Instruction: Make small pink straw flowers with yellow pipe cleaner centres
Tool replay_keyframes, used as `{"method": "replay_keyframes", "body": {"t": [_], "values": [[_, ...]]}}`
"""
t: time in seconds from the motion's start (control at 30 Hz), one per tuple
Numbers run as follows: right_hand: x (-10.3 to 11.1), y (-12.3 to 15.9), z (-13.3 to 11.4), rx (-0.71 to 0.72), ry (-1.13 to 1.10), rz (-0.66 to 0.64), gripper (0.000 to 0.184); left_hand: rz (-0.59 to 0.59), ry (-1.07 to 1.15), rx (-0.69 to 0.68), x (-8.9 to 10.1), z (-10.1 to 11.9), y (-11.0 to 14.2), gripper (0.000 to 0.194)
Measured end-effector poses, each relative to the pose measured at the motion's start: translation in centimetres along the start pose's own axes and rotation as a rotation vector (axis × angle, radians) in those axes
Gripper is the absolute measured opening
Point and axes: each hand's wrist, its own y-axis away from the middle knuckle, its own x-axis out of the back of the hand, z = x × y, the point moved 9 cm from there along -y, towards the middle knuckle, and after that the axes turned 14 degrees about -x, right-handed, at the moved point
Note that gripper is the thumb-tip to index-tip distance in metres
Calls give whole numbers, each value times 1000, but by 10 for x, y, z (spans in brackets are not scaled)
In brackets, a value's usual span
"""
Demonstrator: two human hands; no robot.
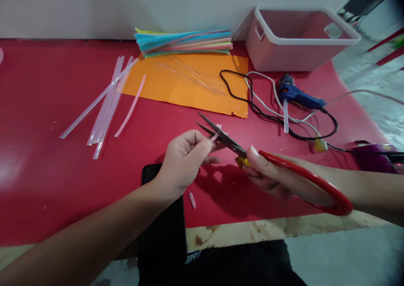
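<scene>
My left hand pinches a short pink piece of pipe cleaner between thumb and fingers. In my right hand is a pair of scissors with red handles, its dark blades parted around the pink piece. The blades point up and left, just past my left fingertips. Something small and yellow shows under my right thumb. On the table below lies a cut pink bit. Left of the hands, a longer pink pipe cleaner rests beside several translucent glue sticks.
A bundle of coloured pipe cleaners lies behind an orange sheet bearing thin clear strands. At right are a pink bin, a blue glue gun and tangled cables. A black phone sits at the red table's front edge.
</scene>
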Motion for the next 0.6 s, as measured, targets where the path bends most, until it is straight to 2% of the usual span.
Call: {"method": "replay_keyframes", "body": {"t": [0.1,0.2,0.43,0.6], "values": [[-6,3,1,-102,11,-16,57,-3,16,-10,-1,1,-1,19],[-12,6,-5,-116,-46,-47,59,0,23,-16,-1,2,-1,18],[-33,-5,12,-190,-222,-343,71,-25,65,-21,-3,3,0,20],[-34,1,2,-101,-277,-313,73,-84,97,6,-10,3,5,24]]}}
